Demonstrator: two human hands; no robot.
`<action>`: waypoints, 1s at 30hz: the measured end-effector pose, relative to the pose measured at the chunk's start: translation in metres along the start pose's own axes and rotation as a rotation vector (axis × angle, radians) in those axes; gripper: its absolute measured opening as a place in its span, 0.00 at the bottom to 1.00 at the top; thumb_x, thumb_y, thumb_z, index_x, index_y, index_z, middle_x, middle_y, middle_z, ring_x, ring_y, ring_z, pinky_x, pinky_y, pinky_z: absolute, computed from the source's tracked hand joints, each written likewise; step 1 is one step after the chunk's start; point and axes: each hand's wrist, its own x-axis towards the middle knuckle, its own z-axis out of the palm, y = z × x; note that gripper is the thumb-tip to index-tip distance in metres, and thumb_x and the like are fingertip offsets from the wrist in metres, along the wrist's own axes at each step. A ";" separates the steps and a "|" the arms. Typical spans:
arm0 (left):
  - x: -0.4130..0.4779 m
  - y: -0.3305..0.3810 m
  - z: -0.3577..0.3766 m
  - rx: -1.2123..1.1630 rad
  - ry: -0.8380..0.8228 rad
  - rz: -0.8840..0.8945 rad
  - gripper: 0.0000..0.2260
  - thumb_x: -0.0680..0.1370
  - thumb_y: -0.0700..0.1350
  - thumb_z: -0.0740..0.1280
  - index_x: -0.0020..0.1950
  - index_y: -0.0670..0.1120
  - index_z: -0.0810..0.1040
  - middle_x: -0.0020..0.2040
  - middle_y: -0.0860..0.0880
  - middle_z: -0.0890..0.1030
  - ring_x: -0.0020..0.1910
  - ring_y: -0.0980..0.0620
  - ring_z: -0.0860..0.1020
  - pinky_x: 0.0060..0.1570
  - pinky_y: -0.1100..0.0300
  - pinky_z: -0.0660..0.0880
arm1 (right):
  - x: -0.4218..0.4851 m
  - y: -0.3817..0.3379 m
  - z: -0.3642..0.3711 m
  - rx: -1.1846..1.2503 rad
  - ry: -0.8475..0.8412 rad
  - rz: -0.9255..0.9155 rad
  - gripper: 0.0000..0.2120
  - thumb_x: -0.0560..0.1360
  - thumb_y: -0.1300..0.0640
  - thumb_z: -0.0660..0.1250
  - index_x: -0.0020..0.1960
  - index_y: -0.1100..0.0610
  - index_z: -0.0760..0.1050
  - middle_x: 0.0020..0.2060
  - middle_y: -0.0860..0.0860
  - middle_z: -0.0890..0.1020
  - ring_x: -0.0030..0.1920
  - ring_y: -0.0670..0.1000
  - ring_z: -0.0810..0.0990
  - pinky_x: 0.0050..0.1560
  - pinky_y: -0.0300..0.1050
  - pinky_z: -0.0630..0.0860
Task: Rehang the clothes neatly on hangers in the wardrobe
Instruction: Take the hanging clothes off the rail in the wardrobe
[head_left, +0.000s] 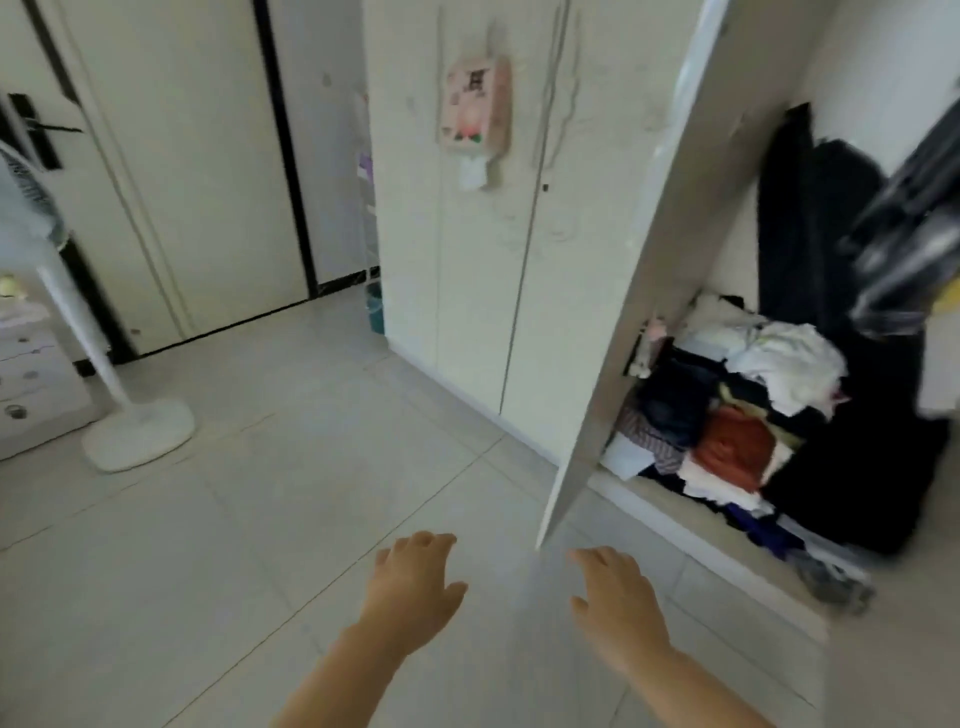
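Nearest the camera, two bare hands reach forward over the pale tiled floor (234, 519). The left hand (415, 582) and the right hand (615, 597) are both palm down with fingers loosely spread, and neither holds anything. They hover side by side, apart from each other. The lower corner of the open wardrobe door (639, 291) comes down between them, just beyond the fingertips; whether either hand touches it cannot be told.

The clothes lie farther off and to the right of both hands, well apart from them. One jumbled pile of clothes (727, 415) sits on the wardrobe bottom behind the open door. It has white pieces on top, a rust-red piece in the middle, and dark blue and striped pieces around it, and some spill over the front edge. To the right of the pile and behind it, dark garments (810, 249) hang down to the wardrobe bottom. A dark blurred shape (914, 223) at the far right is too smeared to identify.

To the left of the open door stand the closed wardrobe doors (467, 291). One pink tissue pack (475, 104) hangs on them, a white sheet poking from its bottom; its print is too blurred to read.

At the left, one white standing fan (135, 431) rests on its round base beside a white drawer unit (31, 384). Far behind them is a cream room door (182, 156) with a dark frame.
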 end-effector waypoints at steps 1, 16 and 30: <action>0.021 0.032 0.002 0.017 -0.010 0.066 0.25 0.77 0.57 0.59 0.73 0.53 0.59 0.70 0.53 0.66 0.68 0.51 0.64 0.67 0.55 0.58 | 0.004 0.031 -0.011 0.009 0.024 0.058 0.21 0.78 0.51 0.59 0.70 0.50 0.61 0.66 0.47 0.68 0.65 0.50 0.65 0.62 0.41 0.66; 0.243 0.359 -0.005 0.130 0.014 0.774 0.21 0.76 0.55 0.60 0.69 0.53 0.64 0.63 0.52 0.71 0.63 0.51 0.68 0.61 0.57 0.63 | 0.064 0.294 -0.137 0.036 0.323 0.558 0.24 0.75 0.52 0.62 0.70 0.47 0.64 0.65 0.45 0.69 0.65 0.49 0.66 0.64 0.40 0.64; 0.454 0.524 -0.126 -0.008 0.234 0.981 0.23 0.77 0.55 0.60 0.71 0.53 0.64 0.67 0.51 0.70 0.65 0.50 0.67 0.65 0.54 0.63 | 0.239 0.387 -0.342 -0.050 0.671 0.514 0.23 0.75 0.53 0.64 0.69 0.49 0.65 0.64 0.48 0.70 0.63 0.50 0.67 0.63 0.42 0.65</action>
